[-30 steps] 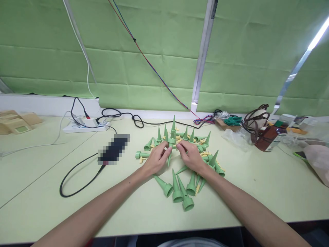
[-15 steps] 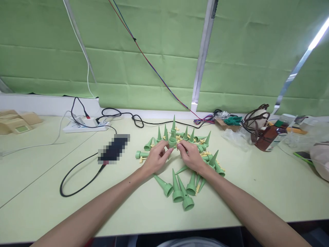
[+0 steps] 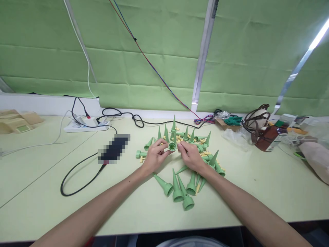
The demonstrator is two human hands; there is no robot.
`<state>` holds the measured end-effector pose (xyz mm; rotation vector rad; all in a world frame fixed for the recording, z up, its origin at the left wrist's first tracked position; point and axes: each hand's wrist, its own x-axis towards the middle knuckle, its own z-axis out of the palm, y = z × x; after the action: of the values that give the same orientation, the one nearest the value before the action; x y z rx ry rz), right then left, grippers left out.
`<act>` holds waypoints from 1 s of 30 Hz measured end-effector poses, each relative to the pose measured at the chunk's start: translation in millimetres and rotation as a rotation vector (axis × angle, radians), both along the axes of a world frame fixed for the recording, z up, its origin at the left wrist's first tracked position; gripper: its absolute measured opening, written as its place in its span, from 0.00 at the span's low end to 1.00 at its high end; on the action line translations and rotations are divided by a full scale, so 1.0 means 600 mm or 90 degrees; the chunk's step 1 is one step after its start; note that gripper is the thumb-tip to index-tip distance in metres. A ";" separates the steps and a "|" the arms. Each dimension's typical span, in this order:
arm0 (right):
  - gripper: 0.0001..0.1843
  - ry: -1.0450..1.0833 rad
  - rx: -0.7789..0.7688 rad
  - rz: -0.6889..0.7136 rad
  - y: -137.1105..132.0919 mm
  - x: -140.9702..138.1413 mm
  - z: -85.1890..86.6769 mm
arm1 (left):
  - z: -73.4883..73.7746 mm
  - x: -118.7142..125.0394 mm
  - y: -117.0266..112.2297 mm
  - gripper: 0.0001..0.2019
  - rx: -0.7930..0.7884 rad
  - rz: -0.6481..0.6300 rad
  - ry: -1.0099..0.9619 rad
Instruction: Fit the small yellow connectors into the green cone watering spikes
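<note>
My left hand (image 3: 156,156) grips a green plastic watering spike (image 3: 172,146) between thumb and fingers, its round open end facing me. Just right of that rim, my right hand (image 3: 189,154) is closed in a pinch; whatever it pinches is too small and hidden to make out. Behind both hands several green spikes stand upright, such as one tall spike (image 3: 174,125), with small yellow valve pieces (image 3: 141,159) scattered among them. Nearer me lie more loose spikes, among them one spike (image 3: 177,190) with its wide end toward me.
A pixelated dark device (image 3: 114,149) with a black cable lies to the left. Behind it is a white power strip (image 3: 87,126). On the right are a clear plastic bag (image 3: 238,139), a brown bottle (image 3: 272,137) and a small cardboard box (image 3: 227,125). A green covering hangs behind the table.
The spike in my left hand has tipped so its open end faces me more. My right hand has shifted slightly, leaving a small gap to the rim.
</note>
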<state>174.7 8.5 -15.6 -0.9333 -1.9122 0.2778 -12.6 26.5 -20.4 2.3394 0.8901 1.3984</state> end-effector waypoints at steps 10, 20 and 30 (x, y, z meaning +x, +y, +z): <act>0.18 -0.001 0.011 -0.008 0.000 -0.002 0.003 | 0.000 0.003 -0.002 0.14 -0.064 0.049 0.029; 0.16 0.015 0.034 -0.017 0.004 0.004 0.004 | 0.011 0.012 -0.009 0.17 -0.310 -0.018 -0.100; 0.17 -0.008 0.001 0.002 0.008 0.007 -0.001 | 0.006 0.014 -0.010 0.22 -0.440 -0.140 -0.098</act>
<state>179.0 13.5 -16.0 -0.9332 -1.9255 0.2737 -4.3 20.2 -16.6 1.7207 0.8615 0.9590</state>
